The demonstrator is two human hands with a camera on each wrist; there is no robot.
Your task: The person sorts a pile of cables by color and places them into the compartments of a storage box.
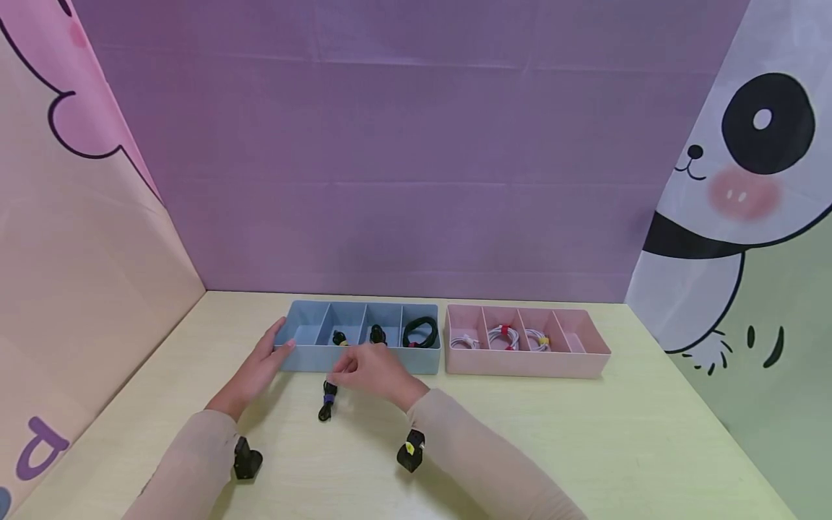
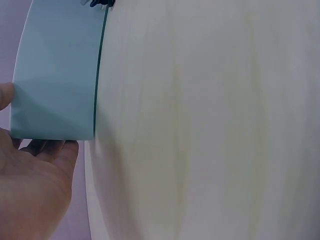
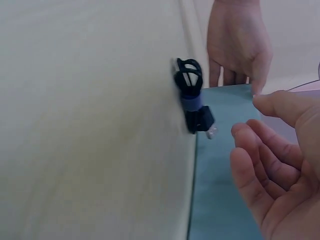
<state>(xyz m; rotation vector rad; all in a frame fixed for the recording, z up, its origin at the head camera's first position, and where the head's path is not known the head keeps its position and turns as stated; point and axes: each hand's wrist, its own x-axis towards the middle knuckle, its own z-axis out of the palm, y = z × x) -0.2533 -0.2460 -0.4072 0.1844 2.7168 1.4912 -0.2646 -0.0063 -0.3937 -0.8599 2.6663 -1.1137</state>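
My left hand [image 1: 256, 368] grips the left end of a blue divided box [image 1: 364, 359], thumb at the rim and fingers along the end wall. In front of the box is a folded black USB cable [image 1: 328, 401] with a purple-blue tie and a metal plug. My right hand [image 1: 373, 372] is just above it, palm down in the head view. In the right wrist view, a gap shows between the right fingertips [image 3: 241, 131] and the cable, and the thumb stands apart from the fingers. The cable is slightly blurred and overlaps the box's front wall there.
The blue box has black cables in three compartments, including a coiled cable [image 1: 420, 332] at the right. Beside it stands a pink divided box [image 1: 526, 365] with white cables in three compartments. A purple backdrop [image 1: 416, 180] rises behind the table [image 1: 585, 433], with printed panels at both sides.
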